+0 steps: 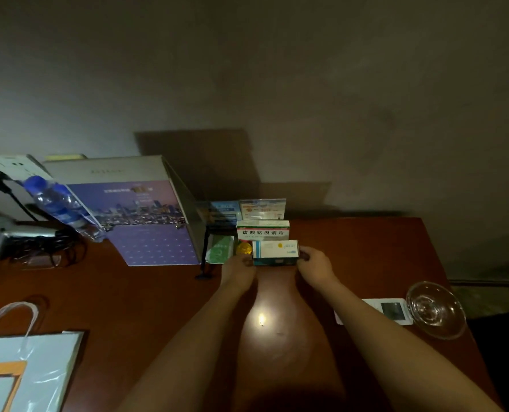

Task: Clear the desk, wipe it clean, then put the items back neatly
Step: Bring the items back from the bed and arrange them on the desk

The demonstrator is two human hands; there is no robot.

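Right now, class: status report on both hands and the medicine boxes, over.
Left hand and right hand grip the ends of the blue-and-white box. Green-and-white box directly behind it. Gold round item close at left grip.

Room lighting is dim. A small bright glare spot sits on the polished bench (pixel 158 307) between the forearms. The upright calendar (pixel 146 215) casts a hard-edged shadow on the wall (pixel 336 99). Wide-angle distortion bends the bench edges. Detail is soft and grainy, and corners darken.
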